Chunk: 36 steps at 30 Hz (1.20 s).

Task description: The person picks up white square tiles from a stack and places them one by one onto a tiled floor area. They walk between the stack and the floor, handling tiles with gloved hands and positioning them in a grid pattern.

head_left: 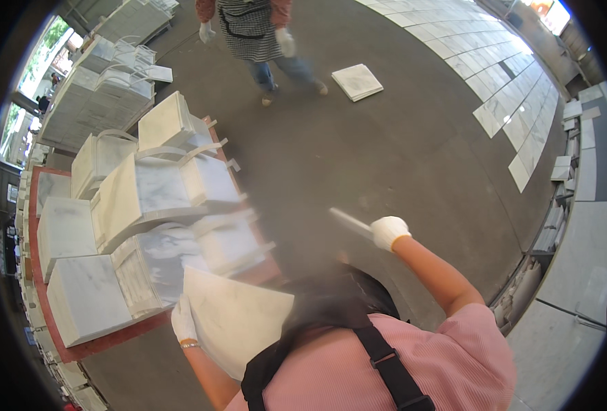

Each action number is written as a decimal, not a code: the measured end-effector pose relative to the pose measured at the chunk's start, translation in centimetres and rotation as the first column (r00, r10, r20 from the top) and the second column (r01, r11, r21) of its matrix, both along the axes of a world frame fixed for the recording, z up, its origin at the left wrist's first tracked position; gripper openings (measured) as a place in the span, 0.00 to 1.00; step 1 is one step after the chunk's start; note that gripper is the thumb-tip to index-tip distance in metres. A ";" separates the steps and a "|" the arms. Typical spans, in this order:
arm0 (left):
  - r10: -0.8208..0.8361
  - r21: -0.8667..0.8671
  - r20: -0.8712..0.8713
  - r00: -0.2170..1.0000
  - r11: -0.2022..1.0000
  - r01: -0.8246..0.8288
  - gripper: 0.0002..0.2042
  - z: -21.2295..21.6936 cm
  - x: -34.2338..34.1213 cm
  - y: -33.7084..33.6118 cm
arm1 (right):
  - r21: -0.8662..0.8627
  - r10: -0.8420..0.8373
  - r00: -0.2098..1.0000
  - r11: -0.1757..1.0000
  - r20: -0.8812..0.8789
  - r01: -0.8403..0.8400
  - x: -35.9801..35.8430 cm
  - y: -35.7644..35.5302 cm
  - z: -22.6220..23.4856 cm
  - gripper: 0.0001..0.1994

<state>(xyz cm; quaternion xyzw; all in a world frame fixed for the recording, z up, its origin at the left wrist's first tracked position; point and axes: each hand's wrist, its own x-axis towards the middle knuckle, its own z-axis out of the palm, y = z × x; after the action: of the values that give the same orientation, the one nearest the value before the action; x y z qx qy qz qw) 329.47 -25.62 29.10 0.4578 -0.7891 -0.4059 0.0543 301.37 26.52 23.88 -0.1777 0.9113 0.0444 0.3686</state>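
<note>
Left hand, white glove, closed on left edge of a white marble tile; tile held tilted in front of the body, just beside the near corner of the red pallet

Right hand, white glove, raised out to the right, closed on end of a thin flat pale strip; strip blurred, sticks out left of the glove, above the dark floor

Pink sleeve and dark shoulder strap low in frame; dark hair covers part of the tile's right edge

Pallet loaded with strapped bundles of marble tiles, some flat, some leaning, white bands round them; more tile stacks further back on the left

Second person at top of frame: checked apron, jeans, white gloves, standing on the floor well apart from both hands. Small stack of white tiles on the floor just to that person's side

Rows of pale tiles laid flat on the floor, upper right; more slabs leaning along the right edge
</note>
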 end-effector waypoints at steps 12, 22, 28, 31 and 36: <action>-0.491 0.011 0.159 0.857 0.869 0.495 0.30 -2.8 -19.1 1.7 | -0.320 -0.866 0.499 0.481 -0.028 0.816 15.7 22.3 -4.7 0.16; -0.749 0.210 0.135 0.649 0.662 0.720 0.30 -7.9 -31.4 8.7 | -0.662 -0.823 -0.396 -0.565 0.408 0.492 29.1 20.3 3.1 0.15; -0.850 0.155 0.196 0.488 0.519 0.841 0.30 -8.9 -37.4 12.0 | -0.669 -0.717 -0.564 -0.656 0.410 0.348 34.3 20.5 2.8 0.12; -0.876 0.073 0.288 0.388 0.424 0.903 0.29 -8.4 -40.8 14.4 | -0.729 -0.881 -0.443 -0.414 0.169 0.545 37.2 21.9 0.4 0.10; -0.854 -0.101 0.324 0.408 0.398 0.912 0.29 -5.9 -45.5 22.9 | -0.657 -0.847 -0.520 -0.456 0.113 0.600 36.4 25.6 -6.6 0.10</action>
<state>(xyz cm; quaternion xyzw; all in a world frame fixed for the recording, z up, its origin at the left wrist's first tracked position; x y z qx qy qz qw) 283.96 -2.73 23.16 -0.0033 -0.9574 -0.2104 -0.1979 337.79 52.10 17.27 0.6059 0.6598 -0.4336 -0.0976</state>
